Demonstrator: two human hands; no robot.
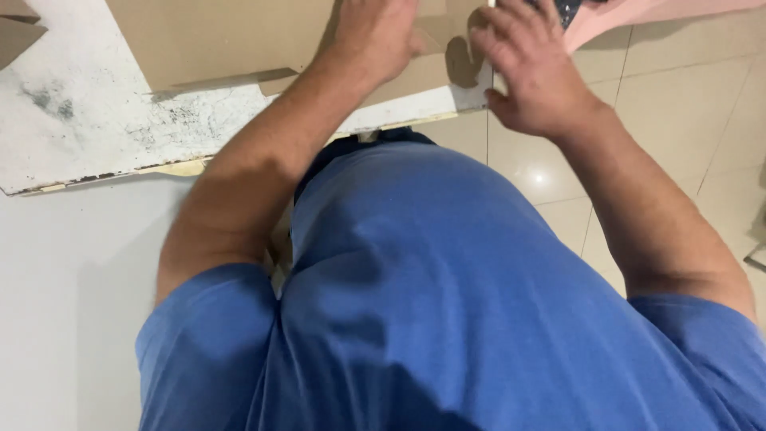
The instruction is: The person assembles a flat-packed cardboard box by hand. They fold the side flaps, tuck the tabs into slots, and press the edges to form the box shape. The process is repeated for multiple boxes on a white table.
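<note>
Cardboard [231,40], plain brown and flat, lies on a scuffed white board [88,120]; left hand [375,36] presses down on it, right hand [531,72] rests spread at its edge.

cardboard [215,40] brown | board [88,120] white, black-smudged | shirt [447,303] blue

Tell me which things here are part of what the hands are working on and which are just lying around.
In hand:
- flat brown cardboard sheet, under both hands
- left hand, pressed on it
- right hand, at its edge
- worn white board, bearing it

Lying about:
- pink plastic piece, top right
- glossy cream floor tiles
</note>
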